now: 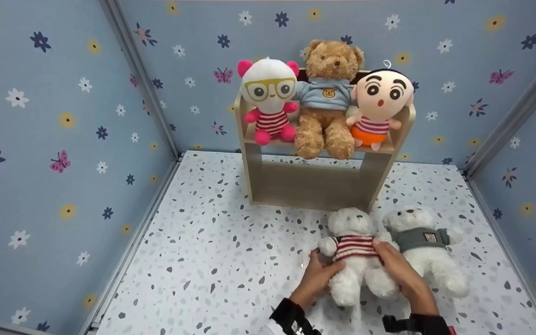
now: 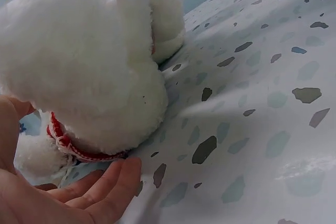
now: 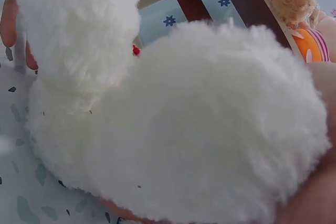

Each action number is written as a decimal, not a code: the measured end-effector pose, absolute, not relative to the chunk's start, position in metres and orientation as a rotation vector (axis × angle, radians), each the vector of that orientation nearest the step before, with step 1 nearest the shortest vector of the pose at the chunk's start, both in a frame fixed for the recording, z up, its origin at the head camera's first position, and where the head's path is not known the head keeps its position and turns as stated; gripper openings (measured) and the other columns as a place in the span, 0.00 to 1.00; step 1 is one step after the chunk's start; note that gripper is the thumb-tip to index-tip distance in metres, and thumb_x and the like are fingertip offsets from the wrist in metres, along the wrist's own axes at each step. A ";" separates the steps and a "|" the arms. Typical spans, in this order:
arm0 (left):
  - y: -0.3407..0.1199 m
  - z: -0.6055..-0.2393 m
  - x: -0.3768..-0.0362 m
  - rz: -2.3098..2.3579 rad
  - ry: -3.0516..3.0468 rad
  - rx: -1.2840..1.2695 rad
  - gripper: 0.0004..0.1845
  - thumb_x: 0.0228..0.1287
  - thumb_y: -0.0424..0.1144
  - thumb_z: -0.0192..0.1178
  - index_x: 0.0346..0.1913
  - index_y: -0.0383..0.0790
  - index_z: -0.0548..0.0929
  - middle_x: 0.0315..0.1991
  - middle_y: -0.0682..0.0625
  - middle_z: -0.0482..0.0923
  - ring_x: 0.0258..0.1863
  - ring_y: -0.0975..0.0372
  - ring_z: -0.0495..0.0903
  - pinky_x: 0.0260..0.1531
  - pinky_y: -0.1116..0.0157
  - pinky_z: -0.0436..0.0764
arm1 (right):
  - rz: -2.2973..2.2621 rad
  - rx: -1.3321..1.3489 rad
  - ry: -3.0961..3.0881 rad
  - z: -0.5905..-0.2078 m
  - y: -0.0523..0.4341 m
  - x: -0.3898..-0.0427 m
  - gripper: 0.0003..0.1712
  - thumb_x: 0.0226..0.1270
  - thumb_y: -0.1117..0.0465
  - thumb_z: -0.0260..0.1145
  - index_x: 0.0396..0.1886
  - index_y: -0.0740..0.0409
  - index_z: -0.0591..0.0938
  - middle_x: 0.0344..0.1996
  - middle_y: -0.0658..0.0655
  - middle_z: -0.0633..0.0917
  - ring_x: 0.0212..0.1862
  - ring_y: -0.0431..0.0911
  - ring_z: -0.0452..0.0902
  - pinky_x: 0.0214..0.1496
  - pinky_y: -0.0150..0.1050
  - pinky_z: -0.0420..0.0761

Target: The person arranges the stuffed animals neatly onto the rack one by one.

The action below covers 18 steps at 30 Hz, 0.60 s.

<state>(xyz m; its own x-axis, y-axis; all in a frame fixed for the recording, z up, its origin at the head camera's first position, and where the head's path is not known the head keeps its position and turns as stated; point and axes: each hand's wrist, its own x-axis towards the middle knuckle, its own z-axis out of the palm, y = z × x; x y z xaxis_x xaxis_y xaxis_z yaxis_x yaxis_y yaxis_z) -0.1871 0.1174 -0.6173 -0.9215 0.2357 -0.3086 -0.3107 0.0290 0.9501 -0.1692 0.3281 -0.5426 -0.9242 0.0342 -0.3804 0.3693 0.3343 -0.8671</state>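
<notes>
A white teddy bear [image 1: 355,239] in a red-and-white striped sweater lies face up on the speckled surface, its legs toward me. My left hand [image 1: 317,278] holds its side at the sweater's hem, thumb on the front. In the left wrist view the fingers of the left hand [image 2: 86,192] reach under the bear by the red trim. From the other side my right hand [image 1: 398,265] grips the body near the arm. White fluffy legs [image 3: 205,124] fill the right wrist view and hide most of that hand.
Just right lies another white bear [image 1: 424,244] in a grey-green sweater. Behind stands a wooden shelf [image 1: 305,186], its upper level holding a pink-and-white panda doll [image 1: 270,100], a brown teddy bear [image 1: 328,100] and a boy doll [image 1: 379,107]. Flowered walls [image 1: 63,139] enclose the surface.
</notes>
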 end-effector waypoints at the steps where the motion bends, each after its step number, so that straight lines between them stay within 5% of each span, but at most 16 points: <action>1: 0.118 -0.618 -0.187 1.953 1.938 -0.071 0.49 0.54 0.51 0.70 0.72 0.40 0.54 0.49 0.43 0.80 0.46 0.57 0.80 0.47 0.60 0.79 | -1.623 0.356 2.311 -0.544 0.328 -0.170 0.44 0.70 0.31 0.42 0.70 0.60 0.61 0.69 0.64 0.65 0.71 0.58 0.59 0.71 0.52 0.57; 10: 0.128 -0.619 -0.192 2.026 1.917 -0.039 0.50 0.50 0.47 0.73 0.71 0.38 0.55 0.65 0.41 0.69 0.62 0.51 0.72 0.63 0.54 0.70 | -1.566 0.283 2.376 -0.551 0.325 -0.172 0.40 0.72 0.38 0.50 0.72 0.60 0.59 0.71 0.66 0.62 0.72 0.61 0.56 0.70 0.57 0.59; 18: 0.131 -0.621 -0.194 2.050 1.871 -0.034 0.48 0.48 0.45 0.74 0.69 0.40 0.57 0.64 0.44 0.70 0.64 0.53 0.71 0.65 0.55 0.69 | -1.529 0.263 2.405 -0.557 0.322 -0.172 0.40 0.72 0.45 0.55 0.74 0.61 0.55 0.70 0.67 0.59 0.68 0.60 0.59 0.65 0.54 0.65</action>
<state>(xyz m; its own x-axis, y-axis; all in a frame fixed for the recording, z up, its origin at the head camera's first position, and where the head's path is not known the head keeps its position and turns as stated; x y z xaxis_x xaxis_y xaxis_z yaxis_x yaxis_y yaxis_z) -0.1936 0.1310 -0.6212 -0.9336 0.2481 -0.2586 -0.2801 -0.0551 0.9584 -0.1718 0.3220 -0.5568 -0.9445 0.0038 -0.3286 0.2992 0.4237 -0.8550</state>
